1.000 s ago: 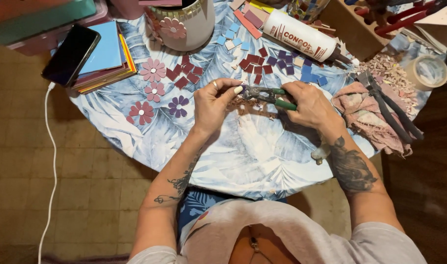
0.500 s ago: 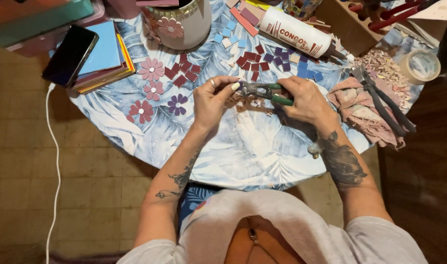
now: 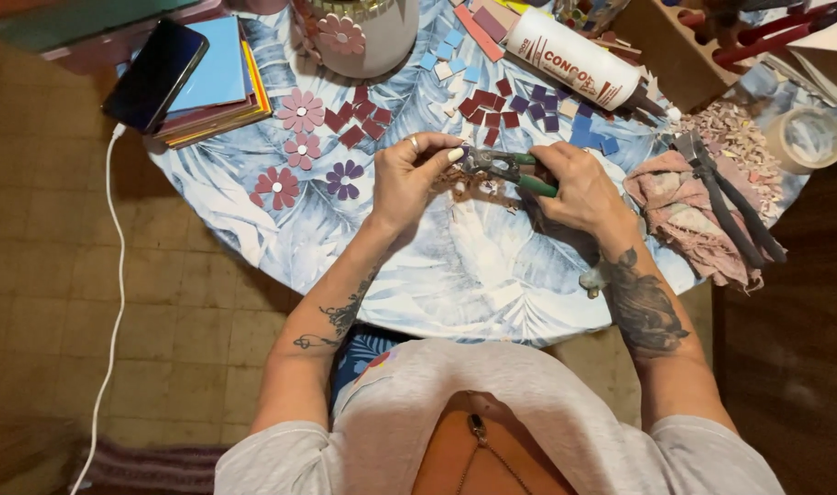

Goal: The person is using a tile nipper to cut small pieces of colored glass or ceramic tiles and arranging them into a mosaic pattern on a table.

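Observation:
My right hand [image 3: 579, 188] grips green-handled tile nippers [image 3: 505, 168] above a round table [image 3: 455, 275] covered in a blue leaf-print cloth. The jaws point left toward my left hand [image 3: 414, 174], whose fingertips pinch a small tile piece at the nipper jaws; the piece itself is too small to make out. Small brownish tile chips [image 3: 464, 188] lie on the cloth just under the hands. Dark red and purple square tiles [image 3: 496, 105] are scattered behind the hands.
Mosaic flowers [image 3: 299, 137] lie at the left, a pale pot [image 3: 363, 37] at the back, a white glue bottle [image 3: 574, 60] lying on its side. Black pliers [image 3: 725, 197] rest on a pink rag at right. A phone [image 3: 157, 73] sits on notebooks.
Both hands have stayed together at the nippers, shifting slightly; the view has tilted a little so the table sits higher in frame.

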